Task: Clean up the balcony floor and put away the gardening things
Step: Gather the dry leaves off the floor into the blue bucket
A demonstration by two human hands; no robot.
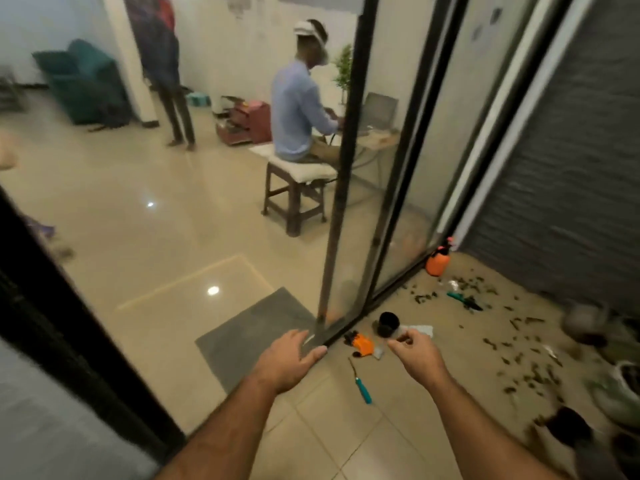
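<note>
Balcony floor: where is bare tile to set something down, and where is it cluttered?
Bare tile lies below the teal-handled tool, between the forearms. Crowded: dry leaves cover the floor rightward to the pots, and an orange tool and black pot sit by the door track.

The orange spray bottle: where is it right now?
In the head view, the orange spray bottle stands on the balcony floor at the far right, in the corner where the glass door track meets the grey wall.

balcony floor [346,431] | leaves [519,355] | orange sprayer [437,260] | black pot [388,323]
</note>
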